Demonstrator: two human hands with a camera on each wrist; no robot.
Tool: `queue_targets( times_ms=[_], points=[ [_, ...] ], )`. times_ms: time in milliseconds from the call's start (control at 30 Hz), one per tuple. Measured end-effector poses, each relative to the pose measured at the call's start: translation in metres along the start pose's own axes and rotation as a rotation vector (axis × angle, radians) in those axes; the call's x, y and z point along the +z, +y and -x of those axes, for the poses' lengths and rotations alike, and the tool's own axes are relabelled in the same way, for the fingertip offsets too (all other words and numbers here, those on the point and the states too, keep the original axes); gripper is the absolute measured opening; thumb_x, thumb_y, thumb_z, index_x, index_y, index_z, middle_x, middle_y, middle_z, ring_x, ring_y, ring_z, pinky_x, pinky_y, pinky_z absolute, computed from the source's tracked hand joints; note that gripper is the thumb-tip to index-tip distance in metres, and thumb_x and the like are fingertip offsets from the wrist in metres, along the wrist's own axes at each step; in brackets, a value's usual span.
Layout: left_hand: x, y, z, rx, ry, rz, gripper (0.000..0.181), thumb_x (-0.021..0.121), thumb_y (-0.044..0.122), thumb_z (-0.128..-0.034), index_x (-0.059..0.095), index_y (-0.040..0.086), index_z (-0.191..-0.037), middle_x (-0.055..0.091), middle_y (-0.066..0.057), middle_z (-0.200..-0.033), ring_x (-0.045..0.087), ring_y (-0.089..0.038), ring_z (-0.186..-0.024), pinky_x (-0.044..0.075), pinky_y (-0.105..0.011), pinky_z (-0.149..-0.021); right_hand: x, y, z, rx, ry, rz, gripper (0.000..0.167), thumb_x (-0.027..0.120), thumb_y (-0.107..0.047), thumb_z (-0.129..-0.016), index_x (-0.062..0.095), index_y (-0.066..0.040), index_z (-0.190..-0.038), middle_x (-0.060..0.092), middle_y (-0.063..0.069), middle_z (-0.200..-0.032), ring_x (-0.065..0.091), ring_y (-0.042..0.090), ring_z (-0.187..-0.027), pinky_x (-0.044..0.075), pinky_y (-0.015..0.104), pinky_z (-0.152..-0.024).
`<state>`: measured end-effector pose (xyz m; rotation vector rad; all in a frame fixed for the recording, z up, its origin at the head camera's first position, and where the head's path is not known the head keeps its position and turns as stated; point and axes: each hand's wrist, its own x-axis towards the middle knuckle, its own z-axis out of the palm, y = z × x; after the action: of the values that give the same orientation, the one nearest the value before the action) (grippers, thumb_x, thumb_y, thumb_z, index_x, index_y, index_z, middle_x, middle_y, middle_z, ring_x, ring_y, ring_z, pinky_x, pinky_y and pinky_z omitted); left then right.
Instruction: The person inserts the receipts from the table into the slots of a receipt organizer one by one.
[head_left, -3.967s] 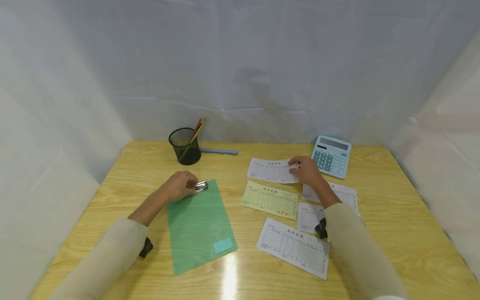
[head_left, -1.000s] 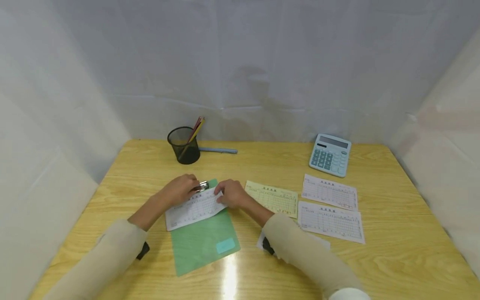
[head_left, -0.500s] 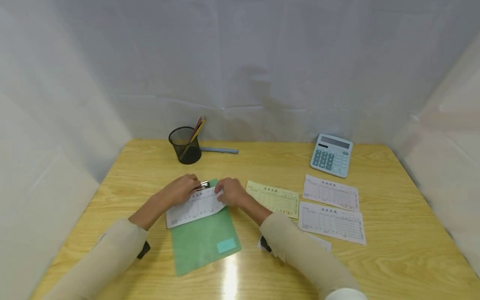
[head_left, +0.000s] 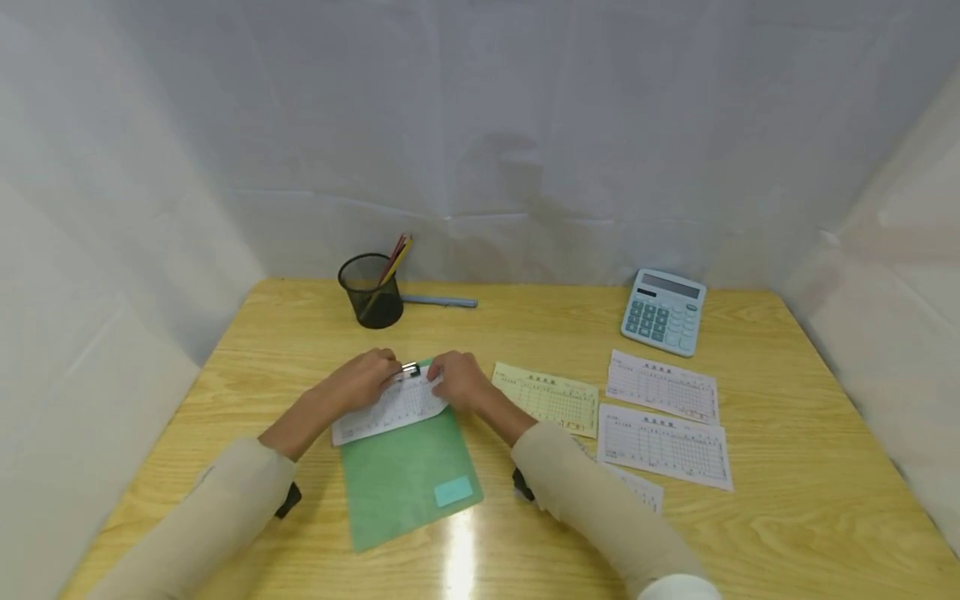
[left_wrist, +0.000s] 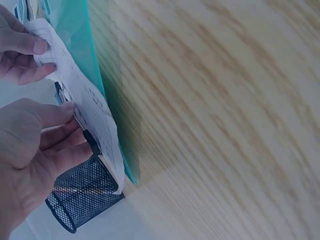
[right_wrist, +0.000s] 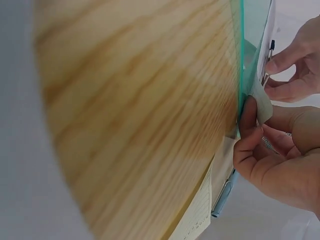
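A green clipboard (head_left: 405, 487) with a pale blue label lies on the table, left of the middle. My left hand (head_left: 363, 382) pinches the metal clip (head_left: 408, 370) at its far edge; in the left wrist view the thumb (left_wrist: 62, 112) presses on the clip. Across the upper part of the board lies a white printed slip (head_left: 390, 414), its top edge up at the clip. My right hand (head_left: 460, 382) pinches the slip's right end, which curls up between thumb and fingers in the right wrist view. How far the slip reaches under the clip is hidden.
Right of the board lie a yellow slip (head_left: 543, 396) and white slips (head_left: 663, 448), one partly under the right sleeve. A calculator (head_left: 663, 312) stands at the back right. Behind the board are a black mesh pen cup (head_left: 378, 304) and a blue pen (head_left: 442, 301).
From the back right of the table, my right hand has brought the white slip onto the clipboard. In the last half second the slip has slid up towards the clip. My left hand stays there.
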<state>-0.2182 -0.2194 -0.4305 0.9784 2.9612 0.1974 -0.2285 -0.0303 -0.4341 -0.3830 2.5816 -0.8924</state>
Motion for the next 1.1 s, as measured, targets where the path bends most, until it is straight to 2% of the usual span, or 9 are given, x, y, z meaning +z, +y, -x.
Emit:
queue_targets(
  times_ms=[133,300,400,600,800,967,1100],
  points=[
    [0.000,-0.001,0.000,0.023,0.023,-0.018,0.011,0.059,-0.003,-0.0872,0.068,-0.003,-0.093,0.065,-0.015,-0.089,0.063,-0.027,-0.082,0.054,-0.037,-0.073,0.000,-0.001,-0.001,-0.003,0.008,-0.005,0.021,0.065,-0.005,-0.085,0.068,-0.010,-0.105,0.065,0.007,-0.117,0.058,0.021,-0.110,0.052,0.030,-0.090],
    [-0.002,-0.001,0.001,0.037,0.032,-0.018,0.011,0.062,-0.004,-0.0851,0.069,-0.004,-0.093,0.065,-0.016,-0.089,0.063,-0.027,-0.081,0.054,-0.036,-0.071,0.000,-0.002,-0.004,-0.047,0.043,0.058,0.019,0.065,-0.004,-0.084,0.069,-0.008,-0.102,0.068,0.007,-0.114,0.060,0.020,-0.108,0.052,0.028,-0.090],
    [-0.002,-0.001,0.000,0.040,0.027,-0.014,0.012,0.063,-0.004,-0.0842,0.069,-0.004,-0.095,0.065,-0.016,-0.090,0.063,-0.027,-0.081,0.055,-0.036,-0.070,0.000,-0.001,-0.005,-0.047,0.050,0.076,0.019,0.065,-0.004,-0.084,0.070,-0.009,-0.102,0.068,0.006,-0.113,0.061,0.019,-0.106,0.052,0.027,-0.089],
    [-0.002,0.000,0.000,0.011,0.005,-0.013,0.014,0.064,-0.003,-0.0840,0.068,-0.004,-0.097,0.065,-0.017,-0.093,0.063,-0.027,-0.084,0.055,-0.036,-0.072,0.000,-0.001,-0.008,-0.030,0.037,0.081,0.021,0.063,-0.003,-0.085,0.069,-0.009,-0.104,0.066,0.006,-0.118,0.059,0.019,-0.109,0.052,0.028,-0.090],
    [-0.002,0.001,-0.002,-0.033,-0.001,0.010,0.017,0.067,0.002,-0.0836,0.070,-0.001,-0.100,0.066,-0.016,-0.096,0.064,-0.026,-0.086,0.055,-0.037,-0.076,-0.008,0.002,-0.006,-0.080,0.049,0.197,0.026,0.064,-0.008,-0.086,0.067,-0.010,-0.112,0.066,0.004,-0.116,0.060,0.018,-0.107,0.052,0.029,-0.088],
    [-0.002,0.001,0.000,-0.065,0.009,0.003,0.020,0.068,0.005,-0.0836,0.070,0.000,-0.103,0.066,-0.015,-0.098,0.065,-0.026,-0.087,0.055,-0.038,-0.078,-0.025,0.010,0.000,-0.129,0.088,0.139,0.024,0.062,-0.008,-0.088,0.067,-0.006,-0.111,0.069,0.009,-0.096,0.063,0.020,-0.088,0.052,0.030,-0.073],
    [-0.003,0.001,0.003,-0.071,0.011,-0.001,0.021,0.068,0.005,-0.0841,0.070,0.000,-0.104,0.066,-0.016,-0.099,0.065,-0.028,-0.089,0.055,-0.040,-0.079,-0.039,0.026,0.011,-0.195,0.103,0.100,0.023,0.061,-0.008,-0.088,0.066,-0.006,-0.111,0.067,0.011,-0.099,0.062,0.022,-0.090,0.051,0.032,-0.073]
  ],
)
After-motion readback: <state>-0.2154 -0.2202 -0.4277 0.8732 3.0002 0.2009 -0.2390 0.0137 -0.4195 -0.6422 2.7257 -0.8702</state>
